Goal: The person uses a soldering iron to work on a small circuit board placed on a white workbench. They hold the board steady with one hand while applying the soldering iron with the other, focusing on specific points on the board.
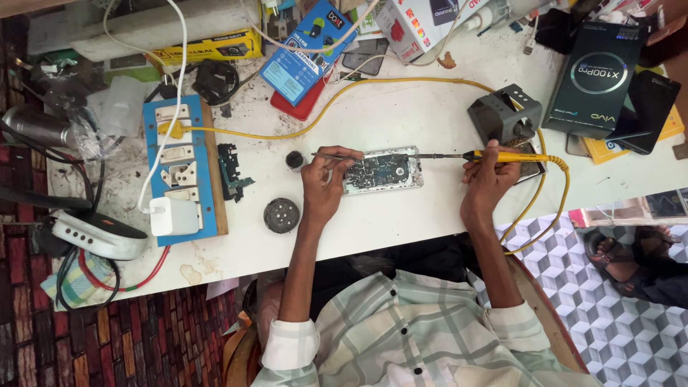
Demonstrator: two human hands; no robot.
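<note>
An opened phone (380, 172) lies on the white table (401, 222) with its circuit board showing. My left hand (322, 188) rests at the phone's left end and pinches thin metal tweezers (331, 155) that lie along its top edge. My right hand (487, 178) grips the yellow handle of a soldering iron (505, 155). The iron's long tip points left and reaches the phone's upper right corner.
A grey soldering stand (505, 113) sits just behind my right hand, with a yellow cable (555, 197) looping around it. Left of the phone are a small black pot (294, 160), a round black tin (281, 215), a loose circuit part (233, 173) and a blue switchboard (175, 168). Boxes crowd the far edge.
</note>
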